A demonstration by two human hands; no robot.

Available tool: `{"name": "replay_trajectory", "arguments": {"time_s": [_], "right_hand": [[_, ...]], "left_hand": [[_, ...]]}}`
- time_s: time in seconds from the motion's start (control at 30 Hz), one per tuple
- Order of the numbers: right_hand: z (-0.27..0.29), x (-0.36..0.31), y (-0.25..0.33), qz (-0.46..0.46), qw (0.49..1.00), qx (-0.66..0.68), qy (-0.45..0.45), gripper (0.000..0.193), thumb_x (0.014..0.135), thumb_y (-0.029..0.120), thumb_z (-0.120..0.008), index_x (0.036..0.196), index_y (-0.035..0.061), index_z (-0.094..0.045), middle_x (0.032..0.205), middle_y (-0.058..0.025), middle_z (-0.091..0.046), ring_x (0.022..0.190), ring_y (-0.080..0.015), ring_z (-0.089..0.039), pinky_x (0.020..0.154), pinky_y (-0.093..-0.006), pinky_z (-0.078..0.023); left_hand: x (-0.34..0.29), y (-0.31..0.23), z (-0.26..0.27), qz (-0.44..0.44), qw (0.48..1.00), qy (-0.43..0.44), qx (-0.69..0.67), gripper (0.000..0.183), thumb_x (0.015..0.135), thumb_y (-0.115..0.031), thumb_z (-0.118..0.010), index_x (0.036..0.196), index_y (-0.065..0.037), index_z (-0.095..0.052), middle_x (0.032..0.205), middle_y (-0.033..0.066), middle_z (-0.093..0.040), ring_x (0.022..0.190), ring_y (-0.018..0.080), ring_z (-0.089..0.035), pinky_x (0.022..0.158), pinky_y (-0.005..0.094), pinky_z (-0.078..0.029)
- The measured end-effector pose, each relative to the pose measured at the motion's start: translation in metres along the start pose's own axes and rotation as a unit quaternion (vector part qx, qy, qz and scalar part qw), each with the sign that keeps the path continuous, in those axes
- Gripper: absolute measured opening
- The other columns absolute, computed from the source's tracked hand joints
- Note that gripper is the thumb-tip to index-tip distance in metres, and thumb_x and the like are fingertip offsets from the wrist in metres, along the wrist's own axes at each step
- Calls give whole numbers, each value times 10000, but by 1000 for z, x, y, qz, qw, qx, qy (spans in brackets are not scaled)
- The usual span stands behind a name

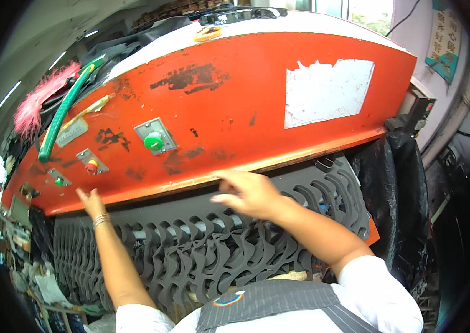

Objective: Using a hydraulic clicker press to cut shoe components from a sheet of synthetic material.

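My left hand [92, 203] is raised at the lower edge of an orange machine panel [235, 105], below a red push button [92, 166]. Its thumb and a finger stand apart, with nothing between them. My right hand [251, 193] reaches to the middle of the same edge, its fingers bent and apart from the thumb; I see nothing in it. Beneath both hands a dark grey sheet [196, 238], punched with rows of curved cut-outs, comes out under the panel and hangs toward me. Whether the right fingertips touch the edge or the sheet, I cannot tell.
Large green [153, 142] and small green [59, 181] buttons sit on the panel. A green-handled brush [68, 105] with pink bristles leans at its left. Black plastic sheeting [390, 194] hangs on the right, below a switch box [419, 111]. A tape roll [208, 34] lies on top.
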State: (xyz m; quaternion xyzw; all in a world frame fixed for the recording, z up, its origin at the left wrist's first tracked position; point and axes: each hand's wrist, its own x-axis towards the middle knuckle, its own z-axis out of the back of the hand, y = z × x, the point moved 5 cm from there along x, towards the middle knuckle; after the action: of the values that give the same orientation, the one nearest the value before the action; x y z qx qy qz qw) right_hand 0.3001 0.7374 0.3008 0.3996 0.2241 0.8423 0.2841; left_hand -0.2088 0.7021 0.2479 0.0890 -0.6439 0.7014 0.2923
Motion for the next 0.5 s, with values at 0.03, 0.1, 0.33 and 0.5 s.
{"name": "replay_trajectory", "arguments": {"time_s": [0.03, 0.1, 0.33, 0.5], "right_hand": [[-15, 25, 36, 45, 999, 25, -1, 526, 829, 375, -667, 1227, 63, -522, 978, -152, -654, 887, -301, -647, 759, -394, -516], [-31, 65, 57, 82, 996, 32, -34, 488, 815, 346, -667, 1146, 40, -482, 890, -137, -645, 816, -324, -650, 670, -424, -515], [-67, 113, 75, 140, 977, -45, -157, 252, 851, 179, -610, 942, 65, -404, 720, -116, -587, 582, -338, -601, 452, -447, -448], [-34, 20, 57, 162, 982, -1, -100, 223, 845, 236, -627, 911, 81, -480, 730, -106, -587, 621, -345, -602, 520, -430, -465]], "left_hand": [[37, 21, 37, -42, 993, -67, 91, 735, 814, -38, -544, 1426, 98, -161, 1473, 226, -278, 1329, 334, -340, 1103, 385, -255], [77, 20, 33, -57, 991, -68, 97, 877, 744, -120, -616, 1385, 187, -102, 1474, 361, -110, 1406, 382, -157, 1153, 398, -131], [136, 38, 128, -63, 990, 66, 105, 611, 880, -161, -478, 1431, 23, -289, 1448, 226, -349, 1345, 297, -341, 1087, 360, -255], [-36, -46, 71, 66, 922, 379, -47, 216, 901, -117, -522, 1056, 7, -607, 1008, 119, -650, 827, 158, -637, 679, 250, -490]]}}
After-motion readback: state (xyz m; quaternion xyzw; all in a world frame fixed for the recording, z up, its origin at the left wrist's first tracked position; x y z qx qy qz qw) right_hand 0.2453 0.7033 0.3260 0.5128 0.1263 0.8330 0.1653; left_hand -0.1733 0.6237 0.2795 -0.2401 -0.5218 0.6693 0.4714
